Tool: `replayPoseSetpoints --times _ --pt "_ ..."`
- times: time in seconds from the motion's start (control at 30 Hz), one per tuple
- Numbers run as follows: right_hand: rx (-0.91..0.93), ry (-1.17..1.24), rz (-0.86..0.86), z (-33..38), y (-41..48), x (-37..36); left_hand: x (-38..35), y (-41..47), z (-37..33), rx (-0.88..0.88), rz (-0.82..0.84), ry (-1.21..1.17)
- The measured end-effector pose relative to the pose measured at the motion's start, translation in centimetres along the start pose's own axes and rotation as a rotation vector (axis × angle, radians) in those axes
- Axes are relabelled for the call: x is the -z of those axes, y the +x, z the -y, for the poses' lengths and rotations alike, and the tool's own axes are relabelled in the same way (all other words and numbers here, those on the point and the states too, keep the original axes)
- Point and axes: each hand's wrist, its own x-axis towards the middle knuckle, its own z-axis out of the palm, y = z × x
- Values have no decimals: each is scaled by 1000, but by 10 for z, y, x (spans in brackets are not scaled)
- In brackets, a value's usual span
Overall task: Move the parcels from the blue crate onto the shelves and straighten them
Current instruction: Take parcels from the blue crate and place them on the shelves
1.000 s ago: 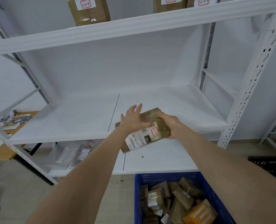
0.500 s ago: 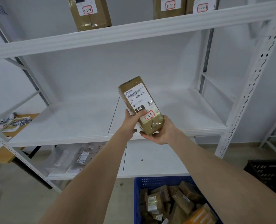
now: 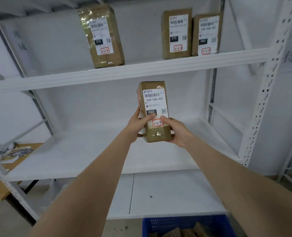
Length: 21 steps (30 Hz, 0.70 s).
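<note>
Before the shelves (image 3: 124,72), parcel (image 3: 154,100) now upright.

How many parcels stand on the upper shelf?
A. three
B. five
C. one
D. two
A: the upper shelf bears a left parcel, a middle parcel and a right parcel, all upright; the held parcel is not on it yet.
</note>
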Motion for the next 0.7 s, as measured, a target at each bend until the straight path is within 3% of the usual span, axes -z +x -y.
replayPoseSetpoints --times 0.33,0.7 --pt "260 0 -89 73 -19 -28 23 2 -76 -201 55 21" --pt "520 -1 -185 156 -32 -66 41 6 -161 -435 -33 4"
